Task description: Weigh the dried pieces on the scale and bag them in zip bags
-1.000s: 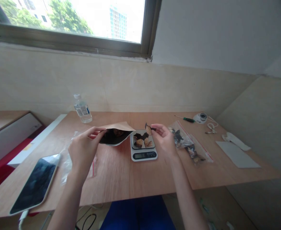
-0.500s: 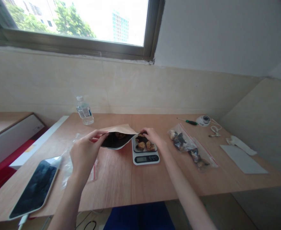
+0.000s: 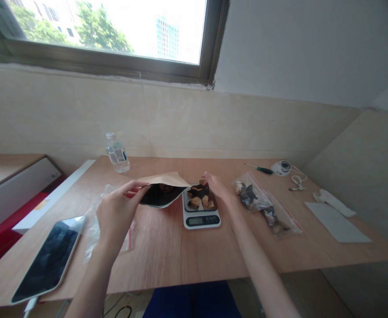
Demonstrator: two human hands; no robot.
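Note:
My left hand [image 3: 122, 203] pinches the left edge of a brown paper pouch [image 3: 169, 177]. The pouch's mouth gapes toward me, showing a dark inside with some brownish pieces in it. Right of it is a small white kitchen scale [image 3: 187, 221], with several dried brown-and-black pieces [image 3: 195, 202], resembling dried mushroom, on its platform. At the platform's back right corner my right hand [image 3: 216, 184] has its fingers curled around one dried piece [image 3: 202, 182]; the fingertips are partly hidden. The pouch's right corner touches or overlaps the scale's left edge; I cannot tell which.
Zip bags of dark dried pieces [image 3: 246, 191] lie to the right. Beyond are a green screwdriver [image 3: 264, 170], a white camera [image 3: 281, 168] with cable, and a white sheet [image 3: 336, 223]. Leftward are a clear plastic bag [image 3: 92, 234], a tablet [image 3: 48, 260] and a water bottle [image 3: 117, 154].
My right hand has moved right, away from the pouch's corner, to the back right of the scale, uncovering more dried pieces. My left hand and the pouch stay nearly where they were.

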